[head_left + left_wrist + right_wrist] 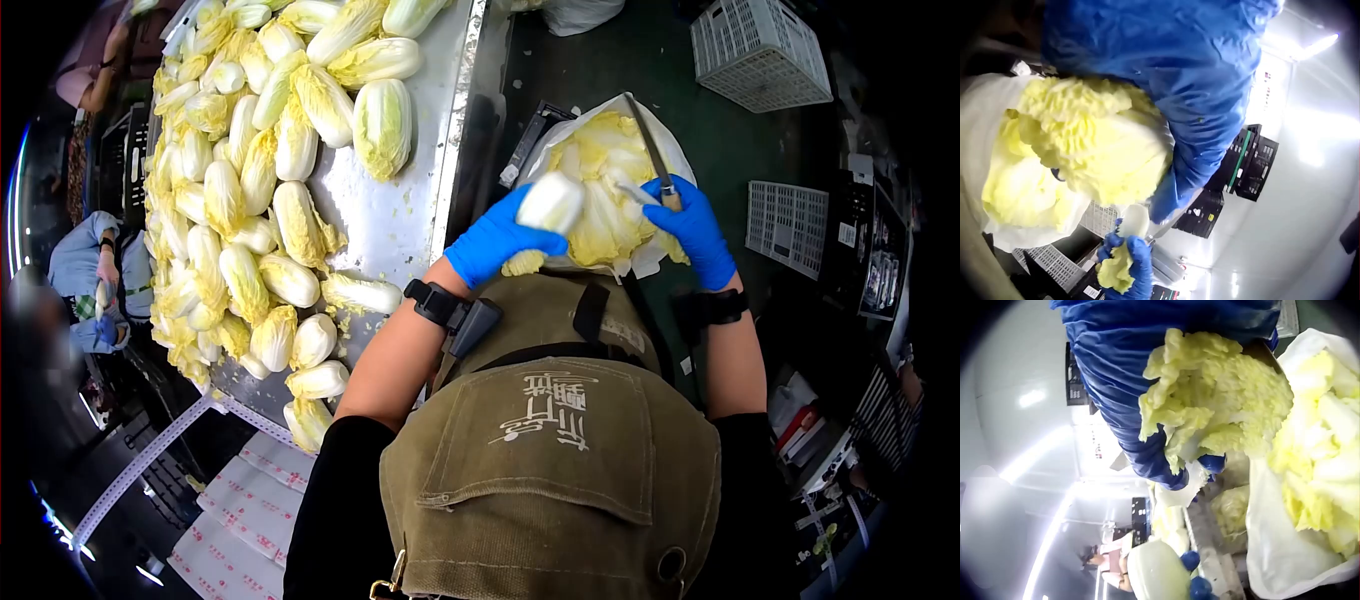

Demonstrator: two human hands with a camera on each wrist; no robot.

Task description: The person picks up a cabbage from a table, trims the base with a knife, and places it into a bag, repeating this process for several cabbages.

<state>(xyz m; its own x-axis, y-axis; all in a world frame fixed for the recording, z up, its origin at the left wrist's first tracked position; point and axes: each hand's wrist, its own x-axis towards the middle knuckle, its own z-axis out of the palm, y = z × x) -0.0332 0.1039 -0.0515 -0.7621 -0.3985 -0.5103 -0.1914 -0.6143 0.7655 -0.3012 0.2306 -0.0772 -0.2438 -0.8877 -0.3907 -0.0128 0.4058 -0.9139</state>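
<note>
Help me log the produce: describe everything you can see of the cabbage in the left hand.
The cabbage is plump and oblong, with a smooth, thick, whitish base and crinkled, pale-yellow leaves at the other end. The blue-gloved left hand grips it around the side, holding it up near the edge of the white bag of leaves. Its base points away from the person. Whether the base is trimmed is unclear.

The cabbages (222, 188) are pale yellow and white, with light green on some. The gloves (706, 232) are bright blue. The apron (560, 450) is olive brown, and white characters (555, 408) are on it. The boxes (232, 515) are white with a red printed pattern.
</note>
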